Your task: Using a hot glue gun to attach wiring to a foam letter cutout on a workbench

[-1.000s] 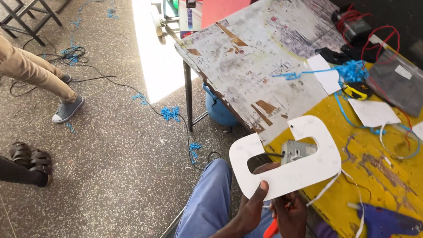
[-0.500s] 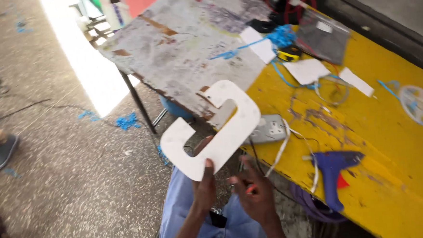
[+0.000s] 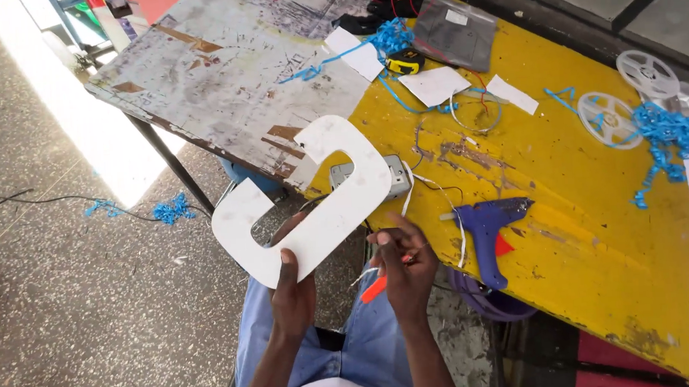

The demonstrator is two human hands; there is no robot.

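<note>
My left hand [image 3: 292, 294] holds a flat white letter-shaped cutout [image 3: 307, 203] by its lower edge, thumb on the front face, tilted up over the table's front edge. My right hand [image 3: 405, 267] sits just right of the cutout and is closed on an orange-handled tool [image 3: 374, 288] with thin white wire running from the fingers. A grey metal box [image 3: 391, 176] lies on the yellow table [image 3: 564, 190] behind the cutout. A blue glue gun [image 3: 484, 229] rests on the table right of my right hand.
Farther back lie paper slips [image 3: 439, 85], a yellow tape measure [image 3: 406, 61], a grey pouch [image 3: 452, 32], blue strips [image 3: 663, 133] and two white reels [image 3: 609, 118]. The worn grey part of the table [image 3: 219, 59] is to the left. Blue scraps [image 3: 172, 209] and a cable litter the floor.
The view has swung right and closer, showing more of the yellow table and the reels. The cutout stays in my left hand, now tilted more upright; a bystander's feet left the view.
</note>
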